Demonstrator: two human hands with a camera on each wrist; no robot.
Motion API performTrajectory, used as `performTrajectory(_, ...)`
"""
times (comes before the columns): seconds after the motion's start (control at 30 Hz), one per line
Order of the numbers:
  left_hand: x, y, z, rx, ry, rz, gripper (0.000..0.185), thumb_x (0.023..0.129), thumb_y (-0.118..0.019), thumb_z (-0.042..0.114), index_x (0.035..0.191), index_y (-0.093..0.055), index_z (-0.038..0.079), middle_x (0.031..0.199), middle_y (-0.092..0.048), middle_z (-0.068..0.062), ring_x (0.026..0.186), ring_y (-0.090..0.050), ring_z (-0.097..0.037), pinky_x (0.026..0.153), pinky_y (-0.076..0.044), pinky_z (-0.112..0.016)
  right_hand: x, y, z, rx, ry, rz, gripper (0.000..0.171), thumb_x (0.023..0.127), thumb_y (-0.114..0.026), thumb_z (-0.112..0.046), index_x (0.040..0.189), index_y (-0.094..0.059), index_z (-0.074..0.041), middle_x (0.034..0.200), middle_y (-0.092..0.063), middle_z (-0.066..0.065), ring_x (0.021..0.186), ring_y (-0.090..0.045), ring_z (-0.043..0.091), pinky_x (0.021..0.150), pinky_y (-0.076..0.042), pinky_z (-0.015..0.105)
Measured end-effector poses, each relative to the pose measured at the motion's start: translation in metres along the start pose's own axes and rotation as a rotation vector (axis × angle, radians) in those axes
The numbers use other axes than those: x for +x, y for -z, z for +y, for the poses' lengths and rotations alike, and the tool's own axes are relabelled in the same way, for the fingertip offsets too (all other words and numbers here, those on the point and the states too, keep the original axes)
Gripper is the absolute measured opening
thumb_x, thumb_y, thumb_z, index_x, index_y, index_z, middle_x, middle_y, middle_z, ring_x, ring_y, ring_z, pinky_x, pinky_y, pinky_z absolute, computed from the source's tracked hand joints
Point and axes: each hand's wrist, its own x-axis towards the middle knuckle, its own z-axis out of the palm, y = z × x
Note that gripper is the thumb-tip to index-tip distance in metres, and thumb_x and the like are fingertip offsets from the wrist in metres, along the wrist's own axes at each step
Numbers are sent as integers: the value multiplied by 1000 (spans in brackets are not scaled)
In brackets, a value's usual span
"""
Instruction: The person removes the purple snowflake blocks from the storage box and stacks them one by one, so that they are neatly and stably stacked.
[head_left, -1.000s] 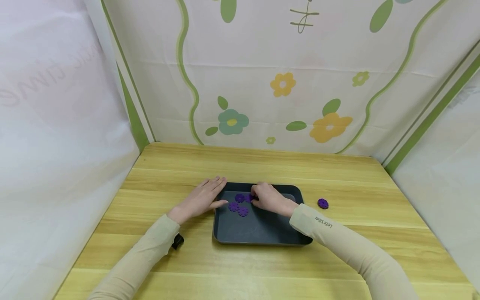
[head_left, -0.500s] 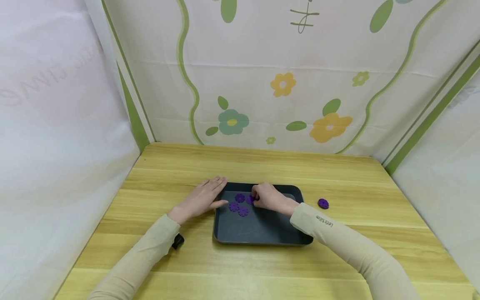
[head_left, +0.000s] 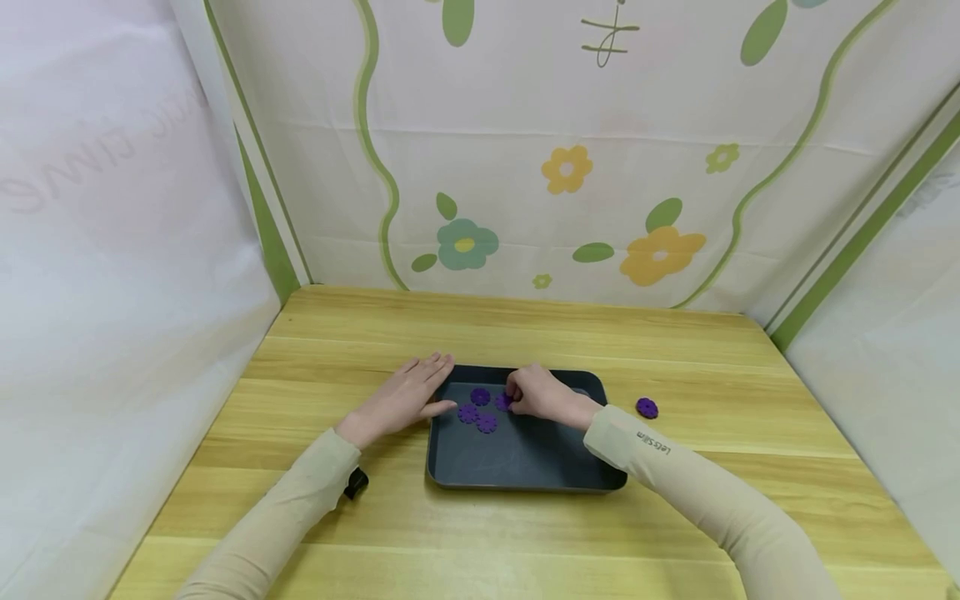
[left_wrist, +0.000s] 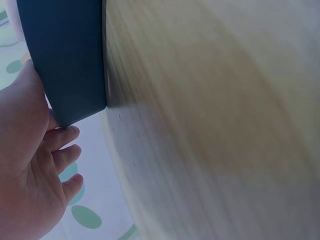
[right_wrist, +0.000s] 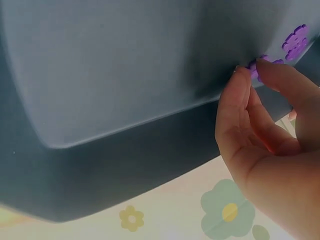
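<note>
A dark grey tray [head_left: 525, 486] stands on the wooden table. My left hand [head_left: 408, 393] rests at its far left corner, fingers mostly straight and thumb over the left rim; the left wrist view shows that hand [left_wrist: 30, 155] against the tray wall [left_wrist: 70, 60]. Inside the tray, my right hand [head_left: 546, 395] pinches a purple snowflake disc [head_left: 503, 402], flower-shaped with notched edges. Thumb and fingertips partly cover this disc [right_wrist: 254, 71] in the right wrist view. Close to its left lie three similar discs, one at the back [head_left: 480, 397], one left [head_left: 468, 413], one nearest me [head_left: 487, 423].
Right of the tray, another purple disc or small stack [head_left: 647, 407] lies on the table [head_left: 720, 500]. A black object [head_left: 356, 482] shows beside my left forearm. White cloth with printed flowers [head_left: 525, 167] encloses the back and sides.
My right hand has shifted slightly right and towards me, and the pinched disc has moved a little with it. My left hand and the other discs stay where they were.
</note>
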Motion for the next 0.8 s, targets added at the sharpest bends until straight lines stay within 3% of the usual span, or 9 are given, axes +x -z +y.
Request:
performTrajectory(0.3,0,0,0,3,5,-18,76,100,-49,52,156,-30,4,162,-31,-14,151,-30,-32,123,-28,-53,1,0,-2,11,-26,-14,16,81,-78,-6,93,-73,2,85,-72,10,64,-57,9,58,-52,21)
performTrajectory(0.8,0,0,0,-4,10,-14,76,100,-50,52,156,-30,3,161,-32,-15,151,-30,-32,123,-28,-53,-5,1,9,8,31,24,17,80,-79,-8,94,-73,1,88,-74,11,71,-63,9,63,-56,22)
